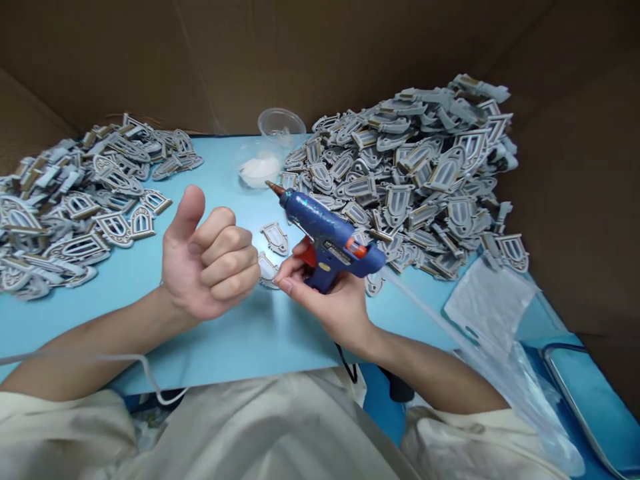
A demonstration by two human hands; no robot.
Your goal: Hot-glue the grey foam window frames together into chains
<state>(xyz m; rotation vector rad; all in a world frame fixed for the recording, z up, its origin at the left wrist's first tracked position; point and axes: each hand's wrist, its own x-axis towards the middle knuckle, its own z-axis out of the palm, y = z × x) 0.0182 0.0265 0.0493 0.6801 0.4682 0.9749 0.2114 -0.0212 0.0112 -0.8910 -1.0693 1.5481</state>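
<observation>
My right hand (327,303) grips a blue hot glue gun (330,237) by its handle, a finger by the orange trigger, its nozzle aimed up and left. My left hand (207,257) hovers palm up above the blue table (240,333), fingers curled in and thumb raised, with nothing visible in it. Between the hands lie two small grey arch-shaped window pieces (275,238), one half hidden by my fingers.
A big heap of grey arch pieces (415,173) fills the right rear of the table, another heap (75,200) the left. A clear cup (281,123) and a dish of white stuff (260,168) stand at the back. A plastic bag (487,307) lies right. Cardboard walls surround.
</observation>
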